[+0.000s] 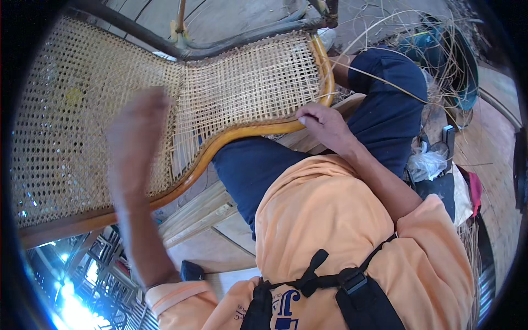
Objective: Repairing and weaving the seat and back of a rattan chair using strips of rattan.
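- The cane chair panel (110,110) is the largest thing in view: a long woven sheet in a curved wooden frame (242,133), lying across the person's lap and knees and reaching to the far left. It looks light for its size but awkward; the frame is stiff, while the open weave would likely give and could snap if pressed hard, so the frame is the safer place to grip.
- The finer weave fills the left part; a looser, unfinished grid (258,82) fills the right end near the frame's bend.
- The left hand (137,137) hovers over the middle of the weave, blurred; whether its fingers are apart or together cannot be told.
- The right hand (324,124) rests on the near frame edge at the right end, fingers curled together onto the rim and probably a strand.
- Loose cane strands (385,77) trail to the right toward a dark basin (456,66); thin, springy, easy to kink.
- Open room lies mostly above the panel; the right side is crowded with strands, a plastic bag (426,165) and clutter.
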The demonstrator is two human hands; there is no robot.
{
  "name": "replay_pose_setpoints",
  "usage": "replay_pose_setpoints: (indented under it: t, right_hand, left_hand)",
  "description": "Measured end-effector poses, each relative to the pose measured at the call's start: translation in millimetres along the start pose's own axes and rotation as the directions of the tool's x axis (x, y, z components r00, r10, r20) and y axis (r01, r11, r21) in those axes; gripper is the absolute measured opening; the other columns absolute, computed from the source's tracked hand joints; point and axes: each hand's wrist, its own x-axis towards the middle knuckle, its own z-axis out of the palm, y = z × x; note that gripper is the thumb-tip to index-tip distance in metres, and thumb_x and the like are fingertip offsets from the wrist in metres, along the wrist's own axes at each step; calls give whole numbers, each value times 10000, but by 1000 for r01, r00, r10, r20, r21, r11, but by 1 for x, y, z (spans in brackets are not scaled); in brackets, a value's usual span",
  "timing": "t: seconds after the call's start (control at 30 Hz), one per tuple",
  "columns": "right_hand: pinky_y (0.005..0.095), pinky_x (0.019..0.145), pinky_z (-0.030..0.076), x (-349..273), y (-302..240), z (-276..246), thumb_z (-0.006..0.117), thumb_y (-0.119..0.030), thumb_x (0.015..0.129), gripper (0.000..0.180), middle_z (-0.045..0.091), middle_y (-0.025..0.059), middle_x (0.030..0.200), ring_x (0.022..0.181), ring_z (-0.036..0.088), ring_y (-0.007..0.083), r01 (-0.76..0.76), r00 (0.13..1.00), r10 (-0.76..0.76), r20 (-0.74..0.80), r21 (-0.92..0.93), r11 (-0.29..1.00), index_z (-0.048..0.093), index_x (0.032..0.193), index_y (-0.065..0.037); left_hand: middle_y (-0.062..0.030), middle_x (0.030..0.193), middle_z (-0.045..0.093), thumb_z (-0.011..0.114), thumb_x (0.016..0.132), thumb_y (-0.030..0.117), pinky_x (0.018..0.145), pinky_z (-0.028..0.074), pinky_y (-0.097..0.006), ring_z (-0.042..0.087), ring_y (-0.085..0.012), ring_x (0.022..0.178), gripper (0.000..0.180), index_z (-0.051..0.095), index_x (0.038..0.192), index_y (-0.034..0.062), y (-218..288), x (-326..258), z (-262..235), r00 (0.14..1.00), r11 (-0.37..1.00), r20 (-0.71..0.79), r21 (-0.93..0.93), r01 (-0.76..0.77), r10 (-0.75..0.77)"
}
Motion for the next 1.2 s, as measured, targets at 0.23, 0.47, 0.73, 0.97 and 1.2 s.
replay_pose_setpoints:
  t: [0.23, 0.47, 0.73, 0.97, 1.2]
  right_hand:
    - [248, 737, 442, 12, 23, -9, 541, -95, 887, 212, 556, 31, 919, 826, 531, 135, -83, 841, 259, -475, 361, 929, 580, 1082, -24]
    - [389, 841, 450, 20, 20, -24, 588, -103, 818, 242, 569, 167, 1003, 926, 550, 323, -322, 874, 207, -440, -203, 925, 615, 1051, -43]
    - [387, 811, 468, 34, -6, -30, 582, -97, 780, 158, 573, 91, 1005, 961, 541, 301, -33, 976, -135, -174, -723, 690, 654, 920, -100]
    - [387, 780, 488, 37, -2, -29, 576, -57, 744, 191, 562, 82, 1018, 982, 538, 303, 53, 992, -121, -32, -766, 641, 629, 919, -110]
    - [404, 834, 465, 12, 1, -40, 507, -87, 888, 221, 571, 171, 1043, 940, 571, 345, -89, 914, -58, -402, -338, 937, 550, 1100, -45]
  left_hand:
    - [-170, 927, 640, 546, 851, 240, 756, 485, -437, 615, -342, 864, 212, 656, 953, 91, 94, 25, 174, 936, 822, 221, -560, -109, 275]
    - [-169, 930, 631, 578, 832, 157, 798, 473, -390, 613, -315, 879, 216, 656, 995, 38, 111, 48, 196, 892, 772, 269, -623, -126, 363]
    - [-184, 974, 600, 586, 821, 189, 804, 463, -425, 589, -361, 891, 197, 647, 940, 45, 121, 44, 197, 917, 823, 244, -552, -136, 315]
    - [-189, 938, 605, 585, 827, 202, 790, 460, -433, 586, -369, 901, 204, 632, 946, 43, 120, 49, 200, 906, 817, 284, -568, -105, 314]
    - [-198, 921, 630, 531, 840, 196, 745, 499, -466, 627, -379, 827, 225, 627, 959, 31, 87, 35, 181, 955, 902, 169, -403, -157, 242]
